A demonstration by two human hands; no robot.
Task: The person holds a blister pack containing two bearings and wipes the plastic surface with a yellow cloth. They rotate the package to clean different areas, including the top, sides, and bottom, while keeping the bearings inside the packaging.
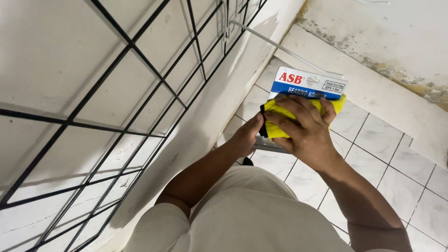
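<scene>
Looking down at two bare hands, close together near the middle, a bit toward 2 o'clock. Left hand (246, 136) gripping the lower left edge of a flat hanging pack (305, 85) with a blue and white card top (thumb at the side, fingers tucked behind). Right hand (305, 128) spread flat, pressing a yellow cloth (275, 128) with a black edge onto the front of the pack. Cloth poking out at 1 o'clock past the fingertips. Pack hanging on a thin white hook rod (280, 47) running up toward 11 o'clock. Black wire grid (133, 45) on the white wall at 9 o'clock. Pale tiled floor (396, 177) at 4 o'clock.
</scene>
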